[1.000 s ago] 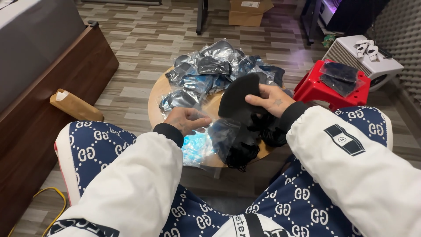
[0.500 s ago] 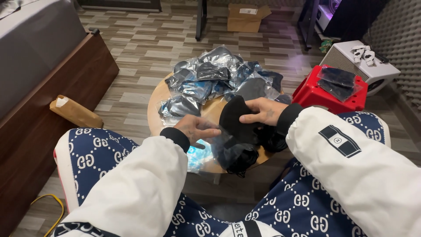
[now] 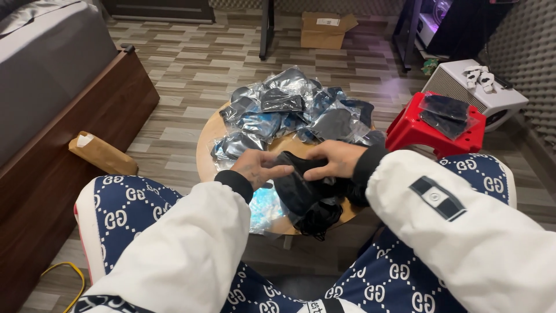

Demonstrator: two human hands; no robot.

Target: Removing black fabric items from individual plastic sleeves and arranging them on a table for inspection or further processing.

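We grip a black cloth (image 3: 304,185) with both hands, left hand (image 3: 258,168) and right hand (image 3: 336,159) pinching it over the surface's (image 3: 205,153) near edge; bagged pieces (image 3: 289,110) crowd the far side, two more on the red stool (image 3: 434,130).

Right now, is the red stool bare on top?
No: the red stool carries flat dark packets in clear wrap on its seat.

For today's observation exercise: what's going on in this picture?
A seated person holds a black fabric piece in both hands over a small round wooden table. The left hand and right hand grip its top edge. Behind it lies a pile of clear plastic packets with dark items inside. Two more packets rest on a red stool to the right.
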